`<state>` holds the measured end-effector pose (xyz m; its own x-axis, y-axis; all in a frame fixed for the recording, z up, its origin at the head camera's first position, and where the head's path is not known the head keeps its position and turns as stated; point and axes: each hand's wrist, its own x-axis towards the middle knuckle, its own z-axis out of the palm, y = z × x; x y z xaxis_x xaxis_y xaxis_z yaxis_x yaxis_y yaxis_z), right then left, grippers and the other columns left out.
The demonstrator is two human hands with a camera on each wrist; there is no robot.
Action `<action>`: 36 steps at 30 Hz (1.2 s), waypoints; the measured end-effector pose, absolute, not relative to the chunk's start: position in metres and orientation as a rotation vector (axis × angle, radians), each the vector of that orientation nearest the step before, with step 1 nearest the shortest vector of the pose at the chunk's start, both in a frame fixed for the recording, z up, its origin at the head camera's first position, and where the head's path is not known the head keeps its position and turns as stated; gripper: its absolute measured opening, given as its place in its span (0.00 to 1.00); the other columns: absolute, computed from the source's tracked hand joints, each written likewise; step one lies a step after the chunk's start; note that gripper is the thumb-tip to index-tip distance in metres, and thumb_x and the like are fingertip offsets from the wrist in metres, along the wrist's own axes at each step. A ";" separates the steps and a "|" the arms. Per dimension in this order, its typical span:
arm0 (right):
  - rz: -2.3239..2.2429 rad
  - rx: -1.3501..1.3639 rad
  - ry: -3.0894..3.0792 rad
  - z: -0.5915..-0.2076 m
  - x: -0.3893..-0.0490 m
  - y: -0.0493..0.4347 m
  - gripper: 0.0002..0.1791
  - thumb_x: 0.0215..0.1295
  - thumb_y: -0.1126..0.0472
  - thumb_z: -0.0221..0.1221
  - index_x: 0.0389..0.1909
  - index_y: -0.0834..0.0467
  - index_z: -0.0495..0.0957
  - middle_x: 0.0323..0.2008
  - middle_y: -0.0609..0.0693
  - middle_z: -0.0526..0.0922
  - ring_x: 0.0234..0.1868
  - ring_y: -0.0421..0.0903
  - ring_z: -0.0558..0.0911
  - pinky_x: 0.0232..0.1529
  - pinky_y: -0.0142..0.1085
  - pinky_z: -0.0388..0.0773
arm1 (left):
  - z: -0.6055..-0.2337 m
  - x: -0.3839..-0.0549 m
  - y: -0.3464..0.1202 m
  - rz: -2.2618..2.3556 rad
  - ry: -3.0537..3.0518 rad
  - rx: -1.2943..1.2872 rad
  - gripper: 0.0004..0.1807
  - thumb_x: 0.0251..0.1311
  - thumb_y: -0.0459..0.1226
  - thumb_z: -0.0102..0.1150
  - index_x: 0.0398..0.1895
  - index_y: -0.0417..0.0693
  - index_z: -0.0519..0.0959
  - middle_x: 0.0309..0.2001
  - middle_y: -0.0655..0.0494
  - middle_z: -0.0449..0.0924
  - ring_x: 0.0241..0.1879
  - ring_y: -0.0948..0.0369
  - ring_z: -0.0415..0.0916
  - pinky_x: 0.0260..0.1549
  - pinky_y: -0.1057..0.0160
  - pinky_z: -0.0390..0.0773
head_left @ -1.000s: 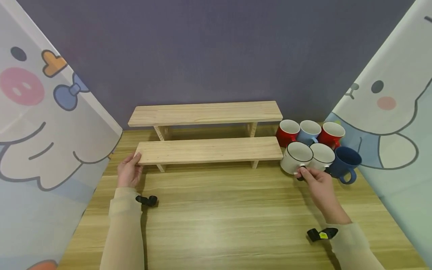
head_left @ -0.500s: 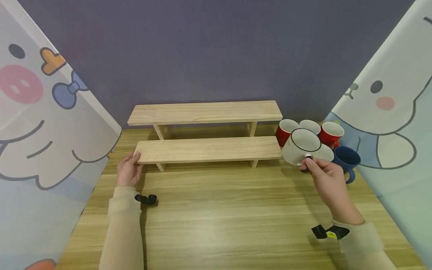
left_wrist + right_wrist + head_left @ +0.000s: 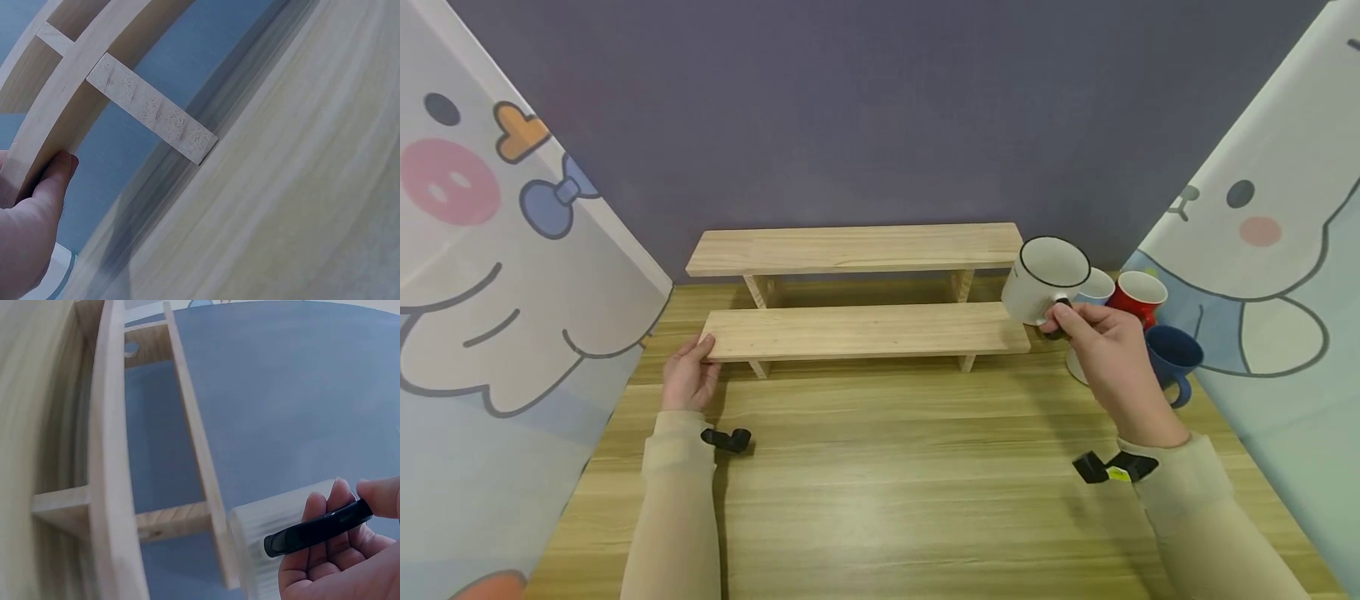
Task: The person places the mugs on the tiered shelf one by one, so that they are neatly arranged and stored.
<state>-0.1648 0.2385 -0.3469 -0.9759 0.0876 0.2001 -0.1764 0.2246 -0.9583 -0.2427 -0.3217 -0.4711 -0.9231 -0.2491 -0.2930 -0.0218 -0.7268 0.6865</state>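
Observation:
My right hand (image 3: 1108,358) pinches the black handle (image 3: 315,528) of a white mug (image 3: 1037,287) with a dark rim. The mug is raised, its mouth facing up, and overlaps the right ends of both boards in the head view. At the far left, my left hand (image 3: 688,379) grips the end of the lower board of a two-tier wooden shelf (image 3: 865,331). In the left wrist view a digit lies against the underside of that board (image 3: 47,134). The upper board (image 3: 850,248) stands behind, higher up.
Right of the shelf, on the wooden table (image 3: 865,467), stand a light blue mug (image 3: 1097,285), a red mug (image 3: 1138,296) and a dark blue mug (image 3: 1172,354). Another white mug (image 3: 1077,367) is mostly hidden behind my right hand. A grey wall (image 3: 850,117) rises behind the shelf.
The white mug has been lifted from the group of mugs, then moved up and left to the shelf's right end, hiding a red mug behind it. My left hand stays on the board.

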 end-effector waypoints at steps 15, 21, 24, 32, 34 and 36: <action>2.053 0.088 -2.114 -0.315 -0.227 0.206 0.22 0.71 0.53 0.64 0.44 0.73 0.82 0.34 0.51 0.84 0.46 0.50 0.75 0.42 0.32 0.75 | -0.472 -0.245 -0.323 -2.876 -0.992 0.476 0.37 0.74 0.26 0.51 0.80 0.37 0.46 0.64 0.47 0.65 0.58 0.60 0.74 0.60 0.66 0.74; 2.043 0.089 -2.128 -0.312 -0.249 0.195 0.22 0.72 0.54 0.63 0.41 0.73 0.82 0.35 0.53 0.82 0.45 0.50 0.73 0.43 0.35 0.72 | -0.470 -0.242 -0.323 -2.883 -0.982 0.520 0.38 0.73 0.25 0.52 0.80 0.37 0.46 0.60 0.47 0.68 0.56 0.60 0.76 0.58 0.66 0.76; 1.991 0.072 -2.157 -0.310 -0.261 0.189 0.22 0.73 0.53 0.63 0.41 0.72 0.82 0.34 0.53 0.82 0.43 0.49 0.72 0.40 0.37 0.70 | -0.470 -0.242 -0.324 -2.908 -0.969 0.523 0.35 0.72 0.23 0.53 0.78 0.36 0.52 0.54 0.46 0.73 0.53 0.59 0.78 0.58 0.65 0.76; 2.006 0.029 -2.135 -0.310 -0.285 0.173 0.17 0.73 0.56 0.63 0.34 0.68 0.85 0.32 0.51 0.82 0.43 0.49 0.74 0.44 0.40 0.73 | -0.470 -0.242 -0.329 -2.959 -0.986 0.532 0.22 0.71 0.22 0.53 0.64 0.34 0.61 0.51 0.45 0.75 0.51 0.58 0.80 0.58 0.65 0.76; 1.996 0.017 -2.134 -0.311 -0.288 0.171 0.17 0.73 0.56 0.62 0.34 0.68 0.84 0.31 0.51 0.82 0.43 0.48 0.74 0.43 0.39 0.73 | -0.470 -0.242 -0.330 -2.967 -0.979 0.536 0.25 0.71 0.22 0.53 0.67 0.36 0.59 0.51 0.45 0.75 0.51 0.58 0.80 0.59 0.65 0.75; 1.988 0.009 -2.141 -0.313 -0.291 0.169 0.17 0.74 0.56 0.62 0.35 0.68 0.84 0.32 0.51 0.82 0.42 0.48 0.75 0.43 0.38 0.74 | -0.469 -0.242 -0.330 -2.977 -0.961 0.539 0.27 0.71 0.22 0.53 0.70 0.37 0.57 0.52 0.46 0.74 0.52 0.58 0.79 0.59 0.65 0.75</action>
